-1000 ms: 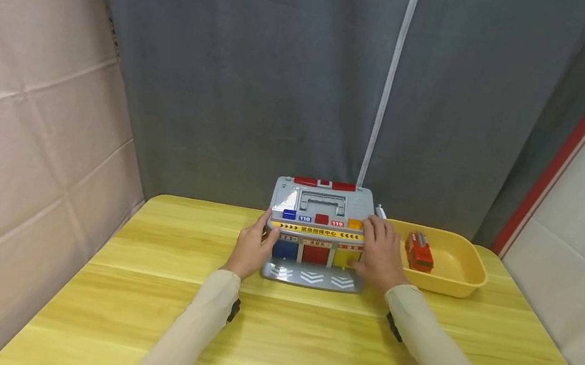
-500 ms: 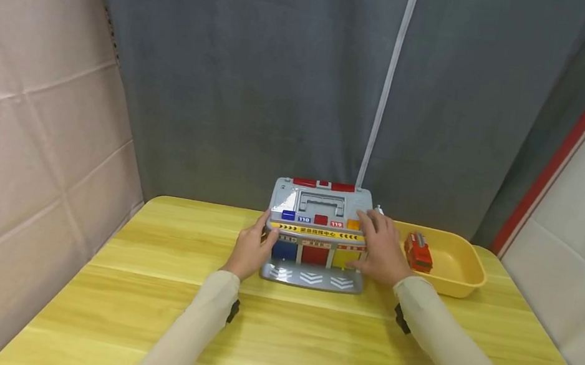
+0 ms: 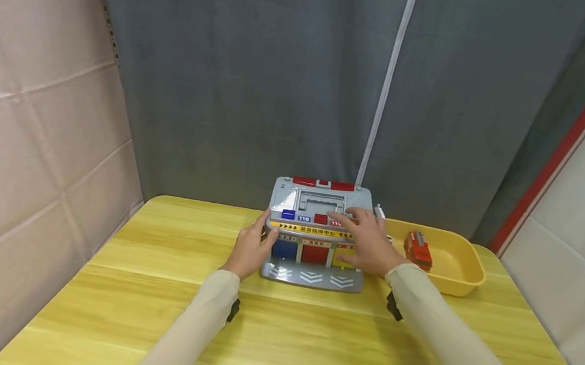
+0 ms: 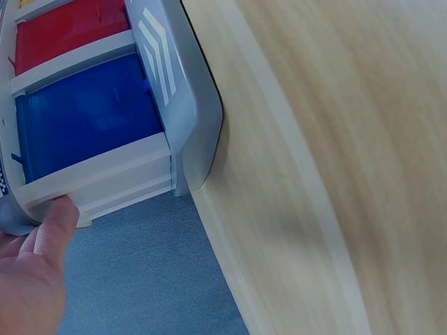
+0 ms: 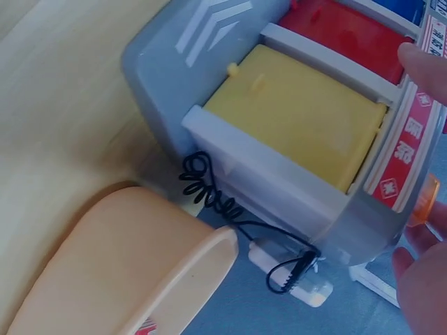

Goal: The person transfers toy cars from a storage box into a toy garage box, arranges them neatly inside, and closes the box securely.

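Note:
A toy emergency station (image 3: 311, 277) with a grey roof and blue, red and yellow doors stands on the table. At its left side rests my left hand (image 3: 248, 250). The left wrist view shows that thumb (image 4: 57, 227) extended against the white side wall, the other fingers partly hidden at the roof corner. Over the right part of the roof is my right hand (image 3: 368, 244), fingers spread, covering the orange button in the head view. An index fingertip reaches beside the red button (image 3: 320, 219); contact cannot be told. The orange button (image 5: 424, 200) shows beside the fingers in the right wrist view.
A yellow tray (image 3: 472, 285) stands right of the station, holding a red toy fire truck (image 3: 418, 250). Between them, a black coiled cord (image 5: 202, 185) hangs with a white handheld piece (image 5: 307, 287). A grey curtain (image 3: 250, 88) hangs behind the wooden table (image 3: 296, 347).
My right hand has left the station's right edge and moved left over the roof, fingers spreading toward the red button. The left hand and the station stay in place.

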{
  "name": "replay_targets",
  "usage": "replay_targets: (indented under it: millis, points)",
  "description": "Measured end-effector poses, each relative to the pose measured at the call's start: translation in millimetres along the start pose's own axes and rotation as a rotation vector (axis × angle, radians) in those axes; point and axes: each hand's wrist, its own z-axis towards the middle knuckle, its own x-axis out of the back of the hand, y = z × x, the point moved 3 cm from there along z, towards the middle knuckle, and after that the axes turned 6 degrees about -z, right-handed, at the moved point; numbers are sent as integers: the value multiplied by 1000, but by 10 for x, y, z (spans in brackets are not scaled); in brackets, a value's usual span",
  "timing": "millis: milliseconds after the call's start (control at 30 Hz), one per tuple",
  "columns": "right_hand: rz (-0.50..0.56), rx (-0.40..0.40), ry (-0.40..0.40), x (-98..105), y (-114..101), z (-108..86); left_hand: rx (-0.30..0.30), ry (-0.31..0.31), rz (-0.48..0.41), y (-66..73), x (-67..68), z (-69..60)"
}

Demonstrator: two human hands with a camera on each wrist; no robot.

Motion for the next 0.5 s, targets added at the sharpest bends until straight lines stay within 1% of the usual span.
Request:
replay_targets:
  millis: [100,300,500]
  points:
    - [1,8,-4,-1,-23,26,-1,-1,3,-2,-1,-4]
    - [-19,3,-13,-9,-40,62,-33,1,-11,11,-1,-7]
    - [-22,25,6,5,-58,95,-20,0,-14,12,12,-7]
